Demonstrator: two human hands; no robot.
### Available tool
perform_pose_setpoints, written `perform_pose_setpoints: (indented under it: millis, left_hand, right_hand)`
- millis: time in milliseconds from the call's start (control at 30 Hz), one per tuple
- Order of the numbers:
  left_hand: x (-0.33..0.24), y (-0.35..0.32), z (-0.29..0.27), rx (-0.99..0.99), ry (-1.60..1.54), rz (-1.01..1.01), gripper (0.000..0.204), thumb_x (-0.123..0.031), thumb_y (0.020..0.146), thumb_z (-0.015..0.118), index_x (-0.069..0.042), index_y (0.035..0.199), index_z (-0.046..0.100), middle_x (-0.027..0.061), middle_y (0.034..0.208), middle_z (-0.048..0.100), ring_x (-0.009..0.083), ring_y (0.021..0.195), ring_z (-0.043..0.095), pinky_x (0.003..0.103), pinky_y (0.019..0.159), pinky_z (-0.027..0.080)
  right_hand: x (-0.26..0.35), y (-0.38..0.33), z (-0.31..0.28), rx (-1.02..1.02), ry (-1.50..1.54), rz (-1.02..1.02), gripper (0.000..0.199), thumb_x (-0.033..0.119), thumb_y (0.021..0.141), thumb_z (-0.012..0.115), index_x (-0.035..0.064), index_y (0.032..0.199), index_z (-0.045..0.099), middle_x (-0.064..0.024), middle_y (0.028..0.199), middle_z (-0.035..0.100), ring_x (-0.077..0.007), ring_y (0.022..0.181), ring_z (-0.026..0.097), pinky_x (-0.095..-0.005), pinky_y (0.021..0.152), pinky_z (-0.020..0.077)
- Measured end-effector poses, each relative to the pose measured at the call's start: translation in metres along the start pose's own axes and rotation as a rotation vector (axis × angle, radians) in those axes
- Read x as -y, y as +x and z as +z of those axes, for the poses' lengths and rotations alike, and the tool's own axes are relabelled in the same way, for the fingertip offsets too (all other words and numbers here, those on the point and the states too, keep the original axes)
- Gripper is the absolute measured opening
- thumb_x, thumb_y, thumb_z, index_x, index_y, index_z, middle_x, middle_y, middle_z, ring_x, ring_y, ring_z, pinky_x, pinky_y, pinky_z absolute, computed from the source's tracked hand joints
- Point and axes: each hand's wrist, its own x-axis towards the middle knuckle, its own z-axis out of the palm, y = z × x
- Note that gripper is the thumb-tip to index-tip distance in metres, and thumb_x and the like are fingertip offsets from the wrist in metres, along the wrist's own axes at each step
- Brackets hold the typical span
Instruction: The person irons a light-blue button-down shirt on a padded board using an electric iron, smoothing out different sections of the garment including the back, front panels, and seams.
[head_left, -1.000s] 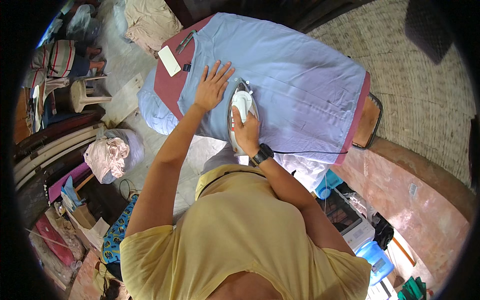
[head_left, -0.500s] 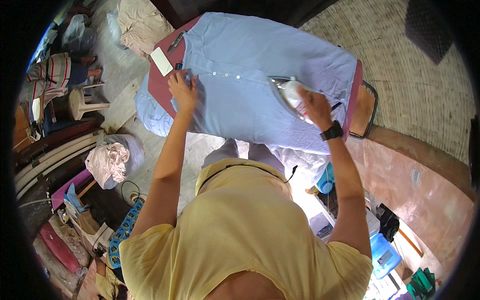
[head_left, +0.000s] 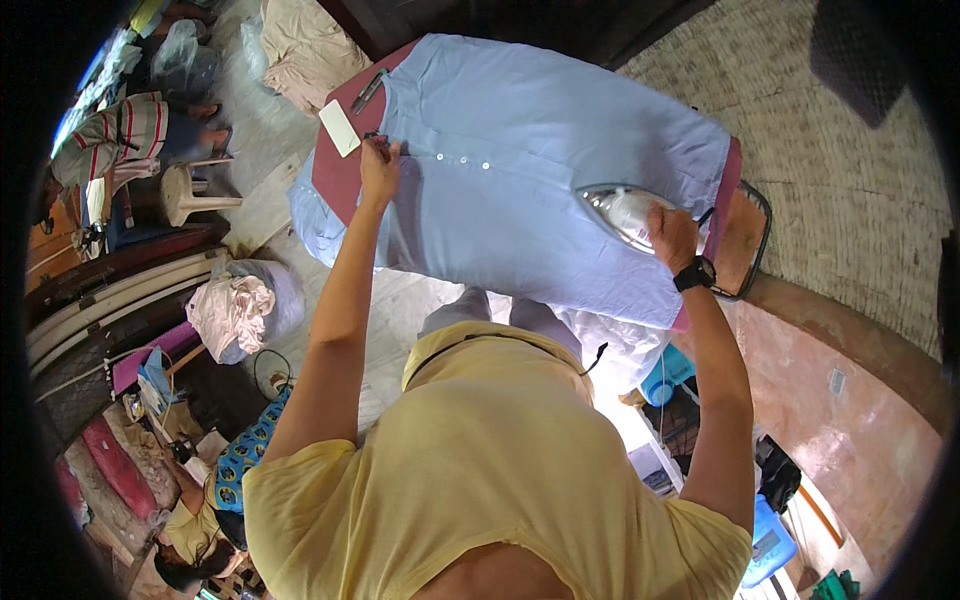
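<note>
A light blue buttoned shirt [head_left: 540,120] lies spread over a dark red ironing board [head_left: 338,178]. My right hand [head_left: 672,232] is closed round the handle of a white and silver iron [head_left: 626,214], which rests on the cloth near the board's right end, tip pointing left. At the shirt's left edge, by the button row, my left hand [head_left: 379,172] has its fingers drawn together. A small dark object shows at those fingertips, but what they grip is too small to make out. Beside it on the board lie a white rectangular card-like thing [head_left: 340,128] and a slim dark green tool [head_left: 370,91].
A bag with pale pink cloth [head_left: 236,312] stands on the floor at left, near a beige plastic stool [head_left: 190,193]. Another person [head_left: 130,130] sits beyond it, and one more [head_left: 200,530] is at lower left. The board's dark metal end frame [head_left: 765,230] juts out at right.
The iron has slid right and slightly nearer along the shirt, turning so its tip points more to the left. My left hand's fingers have drawn together. The whole view has shifted slightly.
</note>
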Motion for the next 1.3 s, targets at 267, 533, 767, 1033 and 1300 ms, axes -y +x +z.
perform_pose_setpoints:
  millis: [267, 533, 767, 1033, 1300]
  left_hand:
    - [-0.043, 0.010, 0.018, -0.032, 0.467, -0.013, 0.043, -0.042, 0.090, 0.065, -0.003, 0.103, 0.052, 0.0167, 0.105, 0.056, 0.0403, 0.087, 0.063, 0.050, 0.069, 0.051]
    - [-0.037, 0.005, 0.015, -0.089, 0.561, 0.134, 0.028, -0.035, 0.094, 0.060, -0.010, 0.097, 0.046, 0.0093, 0.090, 0.064, 0.0379, 0.071, 0.064, 0.049, 0.058, 0.048]
    - [-0.028, 0.005, 0.018, -0.084, 0.585, 0.139, 0.028, -0.036, 0.095, 0.058, -0.011, 0.097, 0.045, 0.0098, 0.094, 0.063, 0.0376, 0.072, 0.065, 0.050, 0.057, 0.048]
    - [-0.028, 0.005, 0.018, -0.070, 0.606, 0.120, 0.029, -0.037, 0.096, 0.056, -0.011, 0.099, 0.044, 0.0124, 0.092, 0.064, 0.0401, 0.071, 0.065, 0.053, 0.057, 0.048]
    - [-0.022, 0.005, 0.018, -0.082, 0.581, 0.167, 0.028, -0.036, 0.096, 0.056, -0.011, 0.101, 0.044, 0.0104, 0.095, 0.064, 0.0395, 0.072, 0.065, 0.051, 0.057, 0.049]
  right_hand:
    - [0.009, 0.000, -0.012, 0.111, 0.002, -0.300, 0.054, 0.057, 0.092, 0.052, 0.0072, 0.082, 0.072, -0.0159, 0.069, 0.068, -0.0368, 0.068, 0.067, -0.0451, 0.063, 0.0545]
    - [0.061, 0.011, -0.011, 0.108, 0.193, -0.131, 0.058, 0.059, 0.078, 0.071, 0.0023, 0.091, 0.073, -0.0188, 0.083, 0.071, -0.0367, 0.076, 0.069, -0.0433, 0.069, 0.0551]
    - [0.105, 0.031, 0.003, 0.078, 0.130, -0.171, 0.062, 0.065, 0.077, 0.067, 0.0035, 0.082, 0.073, -0.0169, 0.075, 0.070, -0.0345, 0.069, 0.068, -0.0416, 0.064, 0.0546]
    - [0.137, 0.031, 0.017, 0.033, 0.122, -0.196, 0.071, 0.077, 0.076, 0.058, 0.0087, 0.083, 0.075, -0.0144, 0.063, 0.067, -0.0326, 0.057, 0.066, -0.0438, 0.053, 0.0519]
    - [0.148, 0.032, 0.018, 0.034, 0.117, -0.173, 0.072, 0.077, 0.075, 0.059, 0.0069, 0.080, 0.074, -0.0160, 0.064, 0.067, -0.0316, 0.059, 0.067, -0.0441, 0.057, 0.0530]
